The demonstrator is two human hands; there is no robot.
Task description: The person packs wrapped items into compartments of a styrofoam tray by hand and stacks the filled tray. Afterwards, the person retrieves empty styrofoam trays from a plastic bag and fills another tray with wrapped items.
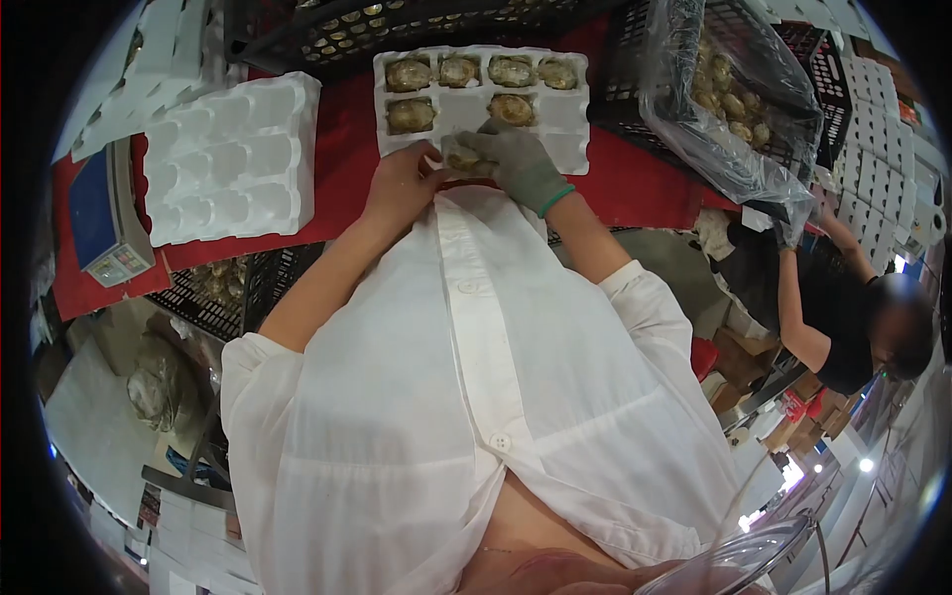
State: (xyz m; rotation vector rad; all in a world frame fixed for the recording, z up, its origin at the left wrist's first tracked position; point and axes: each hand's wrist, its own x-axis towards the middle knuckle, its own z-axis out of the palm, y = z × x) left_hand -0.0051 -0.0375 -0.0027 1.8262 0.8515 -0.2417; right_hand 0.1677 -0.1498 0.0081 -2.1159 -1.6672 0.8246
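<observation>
A white foam tray [563,111] lies on the red table, with wrapped brownish-green items in several compartments. Four fill its far row; in the middle row one wrapped item [411,116] sits at the left and another [512,108] right of centre. Over the near row, my bare left hand [402,182] and my right hand [526,162], in a grey glove with a green cuff, close on one wrapped item [466,159] from both sides. Clear film shows around it. Its underside and some of my fingertips are hidden.
Stacked foam trays [233,159] and a blue-topped device [107,213] stand at the left. A black crate [625,114] with a plastic liner and more brownish items is at the right. A co-worker [843,307] reaches toward that liner. Another crate [213,297] sits below the table's left side.
</observation>
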